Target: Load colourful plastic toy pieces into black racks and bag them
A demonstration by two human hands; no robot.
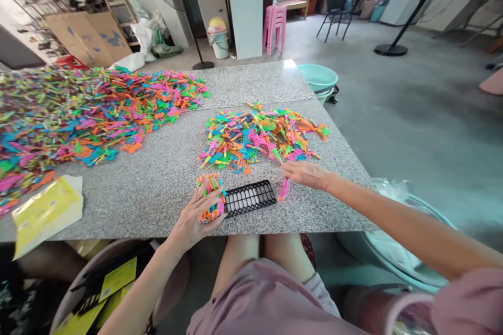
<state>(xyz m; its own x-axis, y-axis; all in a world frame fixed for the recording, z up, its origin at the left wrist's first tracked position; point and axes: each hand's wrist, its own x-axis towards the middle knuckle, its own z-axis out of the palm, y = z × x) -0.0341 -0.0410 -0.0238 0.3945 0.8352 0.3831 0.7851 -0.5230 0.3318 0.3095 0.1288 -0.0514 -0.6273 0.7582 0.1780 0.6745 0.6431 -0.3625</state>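
Observation:
My left hand [196, 214] is closed round a bunch of small colourful plastic pieces [212, 204], lined up at the left end of a black lattice plastic rack [250, 198]. The rest of the rack shows its bare grid. My right hand [308, 174] is just in front of the loose pile of plastic pieces [255, 136], fingers pinched together. A pink plastic piece [284, 189] hangs down from these fingers, right of the rack. A green piece [277, 155] touches or lies just beyond the fingertips; I cannot tell which.
A far larger heap of similar pieces [98, 115] covers the left of the speckled table [157, 199]. Yellow printed cards [49, 209] lie at its front left edge. Tubs stand below on both sides, with a turquoise basin [319, 77] beyond the far right corner.

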